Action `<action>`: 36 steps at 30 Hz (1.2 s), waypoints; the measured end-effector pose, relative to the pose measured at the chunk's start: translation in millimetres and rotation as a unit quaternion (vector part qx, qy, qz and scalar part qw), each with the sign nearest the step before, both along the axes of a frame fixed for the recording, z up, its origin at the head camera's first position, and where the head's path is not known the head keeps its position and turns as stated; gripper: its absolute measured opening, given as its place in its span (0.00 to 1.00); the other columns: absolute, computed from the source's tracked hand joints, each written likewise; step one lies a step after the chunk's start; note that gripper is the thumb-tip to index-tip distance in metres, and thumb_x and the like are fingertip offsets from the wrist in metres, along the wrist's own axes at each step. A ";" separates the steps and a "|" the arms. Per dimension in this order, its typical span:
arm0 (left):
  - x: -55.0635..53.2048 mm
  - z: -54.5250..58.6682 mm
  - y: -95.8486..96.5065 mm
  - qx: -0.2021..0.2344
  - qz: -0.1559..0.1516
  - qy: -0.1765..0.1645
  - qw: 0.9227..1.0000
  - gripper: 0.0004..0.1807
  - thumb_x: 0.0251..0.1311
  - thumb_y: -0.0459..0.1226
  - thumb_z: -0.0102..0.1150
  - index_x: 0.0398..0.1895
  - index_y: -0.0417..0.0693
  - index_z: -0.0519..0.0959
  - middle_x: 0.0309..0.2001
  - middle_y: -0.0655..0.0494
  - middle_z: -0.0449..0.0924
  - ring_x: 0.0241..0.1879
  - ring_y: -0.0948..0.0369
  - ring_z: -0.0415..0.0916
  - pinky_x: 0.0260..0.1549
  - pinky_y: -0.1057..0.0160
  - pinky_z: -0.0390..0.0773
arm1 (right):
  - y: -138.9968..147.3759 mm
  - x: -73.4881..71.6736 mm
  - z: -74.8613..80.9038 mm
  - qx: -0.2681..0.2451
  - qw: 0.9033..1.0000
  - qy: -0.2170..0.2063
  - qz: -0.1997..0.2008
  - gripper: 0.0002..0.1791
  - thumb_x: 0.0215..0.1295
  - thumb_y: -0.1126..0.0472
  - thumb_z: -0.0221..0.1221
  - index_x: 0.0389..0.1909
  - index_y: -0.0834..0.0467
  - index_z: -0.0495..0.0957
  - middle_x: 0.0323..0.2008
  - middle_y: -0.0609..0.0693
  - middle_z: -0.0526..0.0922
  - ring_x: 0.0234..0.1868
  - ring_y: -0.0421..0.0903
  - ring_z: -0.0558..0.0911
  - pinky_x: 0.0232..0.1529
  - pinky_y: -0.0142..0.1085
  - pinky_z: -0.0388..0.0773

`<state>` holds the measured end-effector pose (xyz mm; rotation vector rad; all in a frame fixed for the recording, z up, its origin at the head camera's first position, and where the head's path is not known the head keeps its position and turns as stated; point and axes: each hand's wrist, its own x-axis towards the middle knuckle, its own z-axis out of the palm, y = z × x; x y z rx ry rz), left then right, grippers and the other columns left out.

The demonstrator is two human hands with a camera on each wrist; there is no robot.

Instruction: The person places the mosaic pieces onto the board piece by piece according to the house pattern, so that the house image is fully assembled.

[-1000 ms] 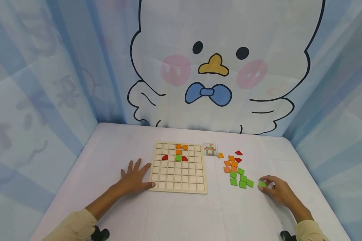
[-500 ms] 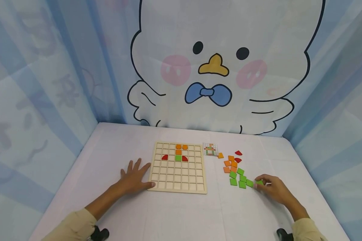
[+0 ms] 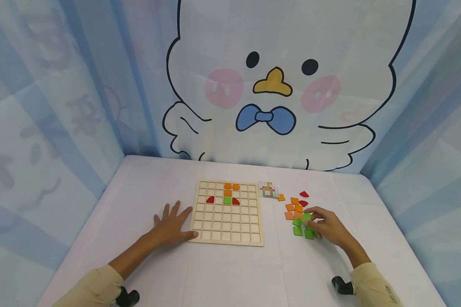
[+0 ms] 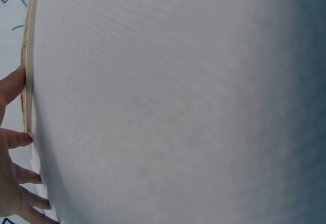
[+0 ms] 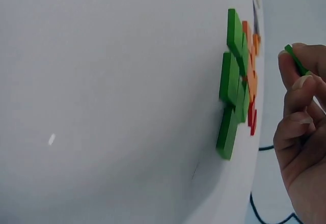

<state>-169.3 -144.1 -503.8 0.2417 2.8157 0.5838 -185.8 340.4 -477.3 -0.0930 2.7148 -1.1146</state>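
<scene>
My right hand (image 3: 326, 225) pinches a green square tile (image 5: 297, 61) between thumb and fingertips. The right wrist view shows it raised off the table, with the other green tiles (image 5: 230, 76) lying below. My left hand (image 3: 170, 228) rests with fingers spread at the left edge of a wooden grid board (image 3: 226, 227), its thumb on the lower left corner. Set in the board are two orange round tiles (image 3: 231, 186), an orange square (image 3: 228, 193), a green square (image 3: 227, 200) and two red quarter-round pieces, one on the left (image 3: 210, 199) and one on the right (image 3: 235, 201).
A small pattern card (image 3: 268, 189) lies against the board's upper right corner. Several loose orange tiles (image 3: 290, 207) and two loose red pieces (image 3: 304, 194) lie right of the card. White cloth (image 3: 230, 277) covers the table; a printed curtain (image 3: 265, 145) hangs behind.
My right hand has picked up the green tile from the right of the pile and moved left and farther back, over the other green tiles. My left hand has stayed in place.
</scene>
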 end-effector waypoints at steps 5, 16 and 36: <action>-1.4 -1.9 -0.1 0.000 0.001 -0.004 1.000 0.50 0.55 0.62 0.65 0.76 0.48 0.62 0.78 0.30 0.46 0.74 0.24 0.38 0.60 0.17 0.46 | -28.9 -14.2 1.4 -0.024 1.000 0.008 0.012 0.21 0.67 0.59 0.65 0.58 0.61 0.77 0.41 0.55 0.76 0.29 0.46 0.78 0.25 0.32 0.77; -0.5 0.7 0.2 0.008 0.001 -0.006 1.000 0.50 0.54 0.62 0.66 0.76 0.47 0.63 0.77 0.29 0.46 0.74 0.24 0.38 0.60 0.16 0.45 | -89.4 -38.7 9.8 -0.124 0.990 0.011 0.069 0.21 0.65 0.60 0.66 0.57 0.60 0.79 0.38 0.55 0.77 0.20 0.42 0.73 0.22 0.35 0.74; 0.7 4.1 1.0 0.005 0.002 -0.004 1.000 0.50 0.54 0.62 0.66 0.76 0.47 0.63 0.77 0.29 0.47 0.74 0.24 0.38 0.60 0.16 0.45 | -170.9 -70.0 -3.3 -0.156 0.979 0.011 0.132 0.17 0.66 0.63 0.62 0.55 0.59 0.79 0.35 0.51 0.83 0.23 0.45 0.75 0.25 0.36 0.75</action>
